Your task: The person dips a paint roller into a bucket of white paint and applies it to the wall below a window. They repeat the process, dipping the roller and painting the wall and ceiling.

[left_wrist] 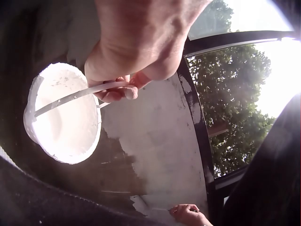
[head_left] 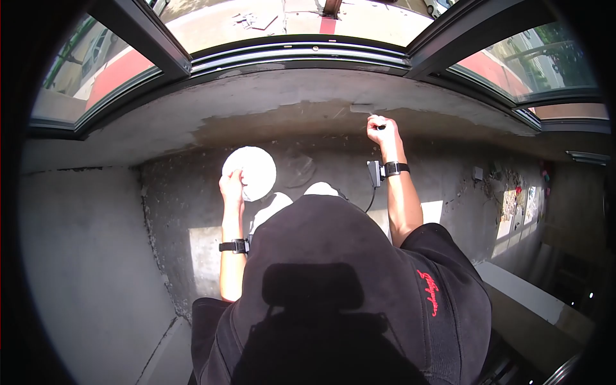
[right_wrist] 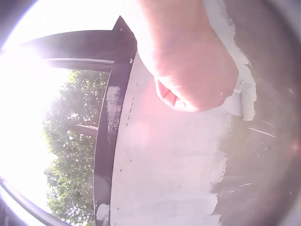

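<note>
My left hand [head_left: 232,186] grips the thin handle [left_wrist: 70,100] of a white bucket [head_left: 260,172], which hangs over the floor near my feet. White paint coats the bucket's inside in the left wrist view. My right hand [head_left: 385,131] is curled round the handle of a small paint roller, its white roller head [right_wrist: 248,101] lying against the wall below the window. Most of the roller's handle is hidden by the hand. Fresh white paint [right_wrist: 164,160] covers the wall's upper part with a ragged edge, and the lower strip [right_wrist: 263,165] is bare grey-brown.
Dark window frames [head_left: 301,56] run along the top of the low wall. A grey side wall [head_left: 83,256] stands at the left. Sunlit patches and scattered debris [head_left: 507,192] lie on the concrete floor at the right. My white shoes [head_left: 322,188] are just below the bucket and wall.
</note>
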The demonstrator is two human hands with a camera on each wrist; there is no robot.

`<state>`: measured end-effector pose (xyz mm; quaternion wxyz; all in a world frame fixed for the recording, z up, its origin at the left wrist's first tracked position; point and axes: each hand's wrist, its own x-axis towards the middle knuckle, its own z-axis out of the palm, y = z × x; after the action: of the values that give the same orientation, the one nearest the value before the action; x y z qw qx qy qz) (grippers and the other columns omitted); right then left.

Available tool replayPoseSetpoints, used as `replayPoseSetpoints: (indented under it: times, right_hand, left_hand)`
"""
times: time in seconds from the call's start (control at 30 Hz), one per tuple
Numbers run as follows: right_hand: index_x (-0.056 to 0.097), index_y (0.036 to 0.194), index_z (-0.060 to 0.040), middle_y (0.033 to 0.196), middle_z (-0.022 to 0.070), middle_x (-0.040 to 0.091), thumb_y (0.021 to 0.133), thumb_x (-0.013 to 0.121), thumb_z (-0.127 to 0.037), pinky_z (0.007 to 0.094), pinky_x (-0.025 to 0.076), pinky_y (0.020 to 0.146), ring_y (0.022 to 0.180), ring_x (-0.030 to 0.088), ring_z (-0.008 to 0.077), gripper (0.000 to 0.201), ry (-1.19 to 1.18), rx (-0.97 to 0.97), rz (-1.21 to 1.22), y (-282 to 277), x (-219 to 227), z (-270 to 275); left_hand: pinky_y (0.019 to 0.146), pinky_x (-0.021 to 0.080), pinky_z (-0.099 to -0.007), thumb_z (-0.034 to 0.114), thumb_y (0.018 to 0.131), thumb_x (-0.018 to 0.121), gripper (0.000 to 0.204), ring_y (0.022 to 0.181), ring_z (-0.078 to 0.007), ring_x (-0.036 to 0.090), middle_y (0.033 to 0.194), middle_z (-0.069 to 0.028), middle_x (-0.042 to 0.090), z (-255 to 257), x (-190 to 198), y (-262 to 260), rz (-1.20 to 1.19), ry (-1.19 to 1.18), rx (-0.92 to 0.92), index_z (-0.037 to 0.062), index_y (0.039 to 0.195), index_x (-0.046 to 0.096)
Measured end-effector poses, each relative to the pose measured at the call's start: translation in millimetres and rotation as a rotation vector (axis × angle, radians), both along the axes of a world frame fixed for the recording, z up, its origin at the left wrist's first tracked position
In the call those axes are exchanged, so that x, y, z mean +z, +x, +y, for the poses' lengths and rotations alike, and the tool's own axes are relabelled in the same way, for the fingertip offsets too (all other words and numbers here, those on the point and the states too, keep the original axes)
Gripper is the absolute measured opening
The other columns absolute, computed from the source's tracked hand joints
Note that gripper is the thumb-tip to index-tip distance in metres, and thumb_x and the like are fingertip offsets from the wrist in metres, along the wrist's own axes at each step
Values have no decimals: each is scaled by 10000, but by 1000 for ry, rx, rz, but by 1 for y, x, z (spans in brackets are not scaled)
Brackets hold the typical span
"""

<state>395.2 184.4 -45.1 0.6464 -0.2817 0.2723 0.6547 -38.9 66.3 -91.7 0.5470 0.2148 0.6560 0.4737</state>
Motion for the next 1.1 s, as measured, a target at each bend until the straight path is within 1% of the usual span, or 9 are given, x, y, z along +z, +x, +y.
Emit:
replayPoseSetpoints:
  times: [0.1, 0.23, 0.43, 0.5, 0.6, 0.7, 0.83, 1.03, 1.1]
  right_hand:
    - [354, 720, -19, 574, 35, 344, 883, 320, 16, 217, 311, 352, 380, 289, 110, 170, -2, 78, 12, 0, 40, -18]
    - [348, 743, -27, 570, 27, 340, 897, 279, 24, 215, 321, 356, 399, 292, 96, 177, 213, 89, 66, -17, 98, -43]
    - [366, 795, -10, 600, 25, 357, 975, 331, -55, 200, 322, 367, 394, 289, 77, 188, 229, 71, 104, -35, 143, -58]
    - [377, 847, 27, 630, 27, 355, 928, 321, 36, 200, 322, 368, 403, 304, 87, 99, 274, 55, 105, -34, 146, -60]
    - [367, 785, -13, 592, 21, 353, 976, 332, -65, 202, 331, 369, 393, 303, 74, 202, 211, 72, 101, -25, 131, -52]
    - [372, 746, -12, 588, 26, 369, 931, 357, -22, 213, 348, 379, 384, 312, 98, 186, 165, 2, 64, -23, 105, -41]
    - [329, 680, -33, 598, 13, 330, 760, 405, 129, 207, 329, 406, 458, 305, 116, 196, 58, 0, 78, -8, 38, -13]
    - [292, 655, -54, 537, 8, 297, 793, 399, 70, 239, 323, 397, 417, 299, 135, 214, -72, -114, 38, -10, -23, 19]
    - [300, 659, -59, 511, 8, 295, 847, 381, -1, 246, 337, 393, 383, 297, 140, 213, -107, -119, 60, -10, -35, 27]
  left_hand:
    - [556, 458, -249, 119, 870, 588, 133, 621, -98, 563, 742, -26, 595, 1, -6, -1, -12, -18, 21, -3, 905, 626]
    - [555, 457, -251, 115, 874, 579, 131, 621, -100, 560, 749, -29, 595, 8, -7, 1, -25, -38, 11, -3, 904, 626]
    - [550, 443, -238, 112, 867, 590, 80, 601, -88, 543, 714, 3, 568, 15, -9, 3, -27, -37, -14, 35, 875, 608]
    - [550, 441, -237, 112, 876, 575, 83, 607, -89, 545, 725, 1, 570, 15, -7, 4, -60, -29, -21, 36, 881, 609]
    - [544, 435, -234, 109, 881, 563, 81, 605, -88, 537, 728, 2, 566, 14, -4, 8, -71, -36, -20, 40, 880, 607]
    - [563, 462, -258, 121, 871, 592, 121, 634, -106, 564, 745, -28, 589, 14, -15, 5, -56, 1, -42, 2, 872, 614]
    - [538, 427, -227, 109, 875, 575, 80, 591, -80, 517, 708, 6, 556, 15, -8, 11, 3, -12, 4, 41, 855, 612]
    - [539, 425, -227, 108, 865, 588, 78, 591, -79, 518, 708, 4, 559, 14, 1, 7, 13, 3, 27, 36, 846, 611]
    - [582, 455, -253, 120, 872, 606, 152, 648, -100, 558, 738, -32, 603, 12, -1, 4, 16, 8, 22, -18, 920, 644]
